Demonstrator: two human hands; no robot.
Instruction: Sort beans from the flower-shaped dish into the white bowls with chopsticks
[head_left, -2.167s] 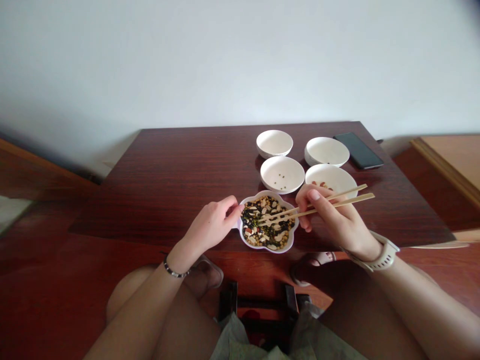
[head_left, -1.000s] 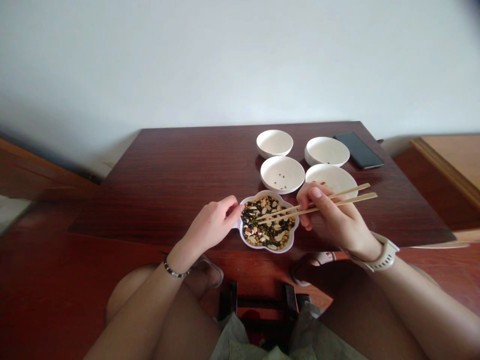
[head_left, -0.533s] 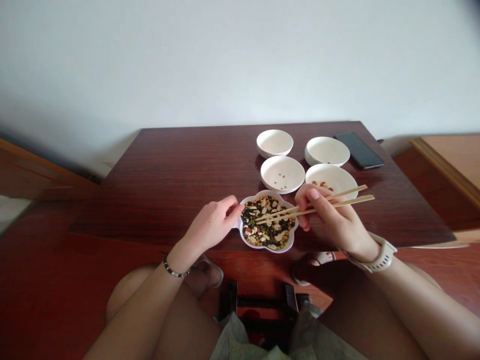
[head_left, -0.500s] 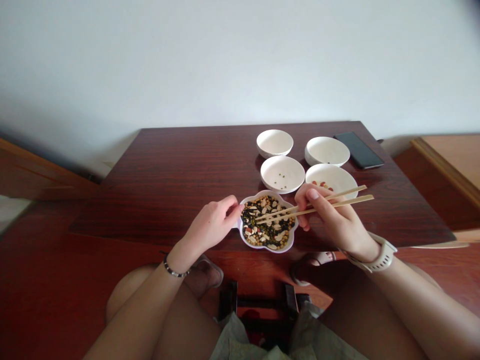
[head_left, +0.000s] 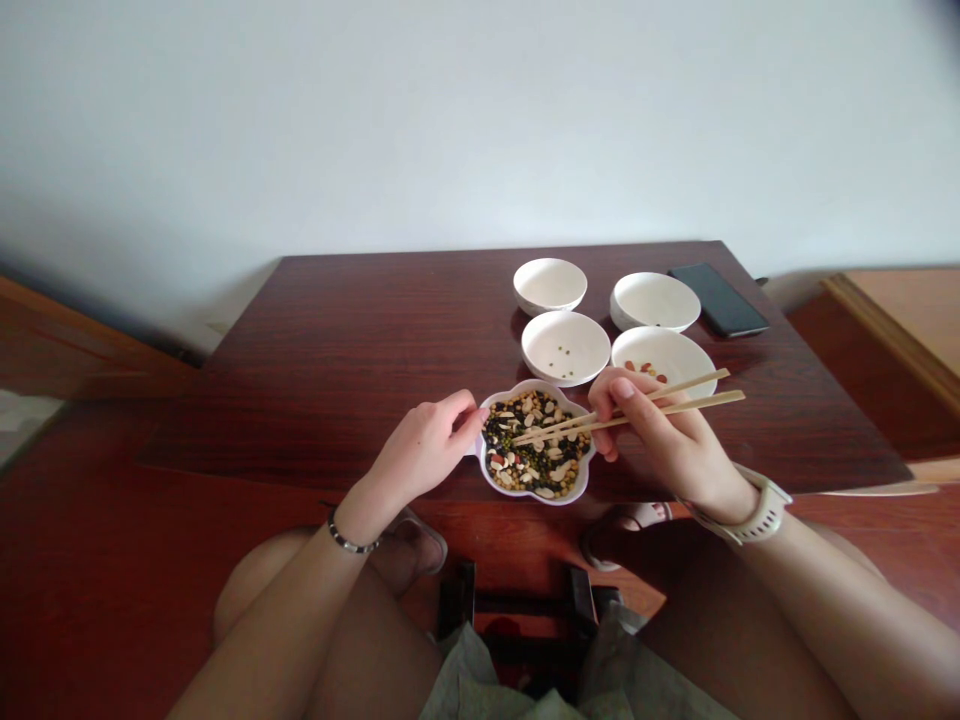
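Sitting at a dark wooden table [head_left: 360,360], I am working at its near edge. Clock directions below are taken from the flower-shaped dish [head_left: 484,470], with twelve pointing away from me toward the wall.

The flower-shaped dish is sitting at the table's near edge, holding a mix of black, green, tan and pale beans [head_left: 534,452]. Four round white bowls are standing in a two-by-two block between twelve and two o'clock. The nearest bowl [head_left: 570,335] at twelve is holding a few small green beans. The bowl at one o'clock [head_left: 679,352] is holding a few reddish beans and is partly hidden behind my right hand. The far left bowl [head_left: 550,284] and the far right bowl [head_left: 655,300] are lying beyond those; I cannot tell their contents. A dark phone [head_left: 718,298] is lying flat at two o'clock, just beside the far right bowl.

My left hand [head_left: 420,452] is resting at nine o'clock, fingers curled, fingertips touching the dish rim. My right hand [head_left: 660,435] is sitting at three o'clock, fingers closed around a pair of wooden chopsticks [head_left: 679,395]. The chopstick tips are pointing toward nine o'clock, reaching over the beans at the dish centre; I cannot tell whether a bean is pinched between them. A pale watch [head_left: 761,510] is sitting on my right wrist and a thin bracelet [head_left: 346,543] on my left.
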